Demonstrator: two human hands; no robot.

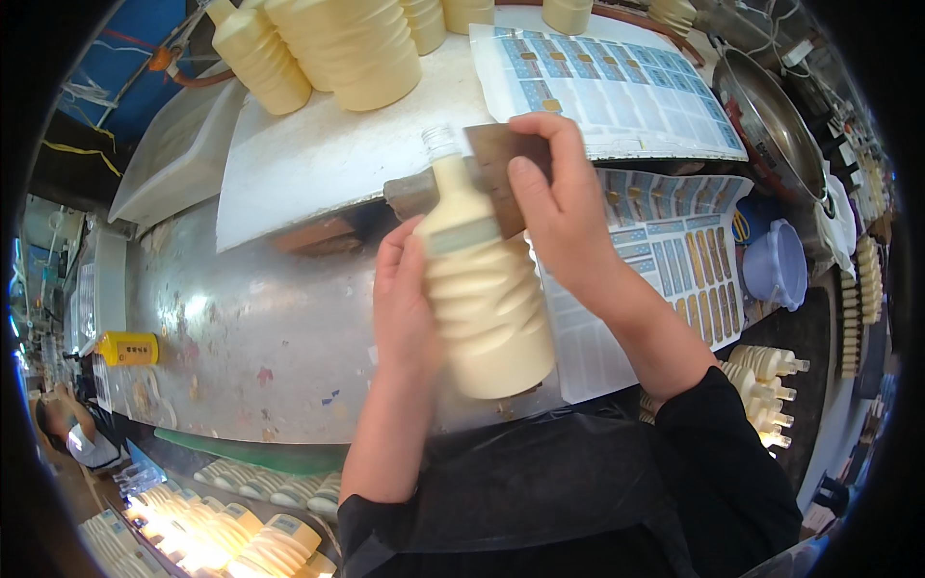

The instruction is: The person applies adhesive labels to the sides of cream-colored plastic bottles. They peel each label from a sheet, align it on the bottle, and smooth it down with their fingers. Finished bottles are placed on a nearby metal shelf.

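Observation:
A cream-coloured bottle (491, 332) with wavy ridged sides and a clear threaded neck is held tilted over the metal table. Round its shoulder runs a grey-green label band (461, 237). My left hand (403, 299) is closed against the bottle's left side, slightly blurred. Between the thumb and fingers of my right hand (564, 197) is a flat brown scraper-like piece (491, 169), its lower edge at the bottle's shoulder beside the band. Whether that edge touches the label I cannot tell.
Several cream bottles (371, 67) stand on the white board (289, 159) ahead. Sticker sheets (665, 125) lie at the right, near a lavender bucket (775, 265) and a metal pan (771, 106). A yellow bottle (128, 349) lies at the left. Another person (87, 433) is far left.

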